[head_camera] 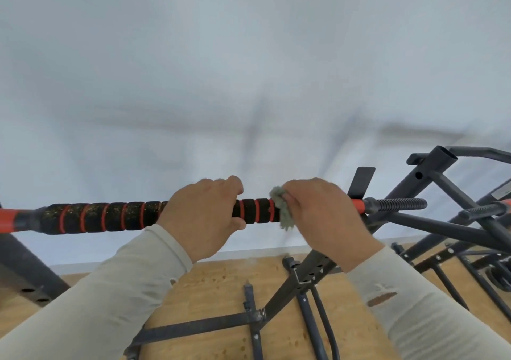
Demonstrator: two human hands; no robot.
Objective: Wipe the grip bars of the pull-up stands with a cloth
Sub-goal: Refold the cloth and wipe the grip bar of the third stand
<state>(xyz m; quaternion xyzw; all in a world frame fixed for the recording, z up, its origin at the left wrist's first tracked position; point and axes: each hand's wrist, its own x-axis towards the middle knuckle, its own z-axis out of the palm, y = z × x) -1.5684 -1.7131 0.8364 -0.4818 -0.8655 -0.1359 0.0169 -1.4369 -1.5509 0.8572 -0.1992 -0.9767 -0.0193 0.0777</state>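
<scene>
A horizontal grip bar [105,217] with black foam and red rings runs across the view at chest height. My left hand [203,216] grips the foam near its middle, fingers curled over the top. Just to its right, my right hand [323,216] holds a grey cloth [282,210] wrapped around the bar at the foam's right end. The cloth bunches out on the hand's left side. Beyond my right hand the bar turns red and ends in a black ribbed handle [398,205].
A white wall [249,69] stands close behind the bar. Black steel frame tubes [304,279] slope down below my hands to a wooden floor [221,285]. A second stand's frame [453,182] and ribbed handle [484,210] crowd the right side. A black upright [22,265] is at left.
</scene>
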